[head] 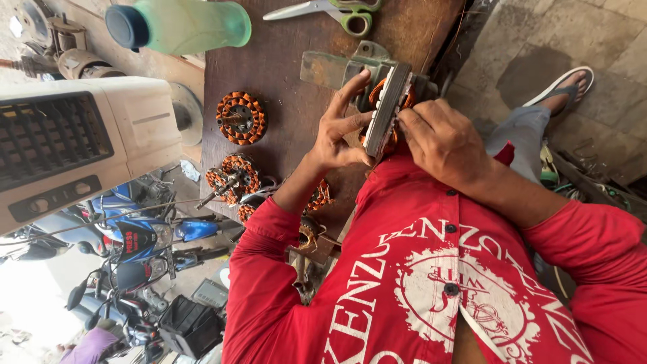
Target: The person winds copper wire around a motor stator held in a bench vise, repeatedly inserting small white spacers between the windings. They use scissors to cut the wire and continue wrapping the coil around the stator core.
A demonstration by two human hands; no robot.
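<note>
Step in hand: I judge this as work on the winding of a round motor stator with grey laminated steel rim and copper-orange coils [389, 108], which I hold on edge over the brown wooden workbench [290, 101], near the bench edge closest to me.
Left hand: my left hand [337, 131] is half open, thumb and forefinger spread against the stator's near face, steadying it rather than wrapping it.
Right hand: my right hand [441, 138] is curled, fingertips pinched at the stator's rim; whether they grip a wire or a slip of insulation I cannot tell.
Behind the stator: a grey-green metal bracket block [337, 67] lies on the bench, touching or just behind the stator.
Next move calls for: in my judgement, a firm left-hand hold and fine fingertip work, so the coils are not nicked.
Containers: a pale green plastic bottle with dark blue cap [182, 25] lies on its side at the bench's far left corner; contents cannot be told.
Other things: green-handled scissors [337, 12] at the far edge; a finished copper-wound stator [240, 118] near the left edge.
</note>
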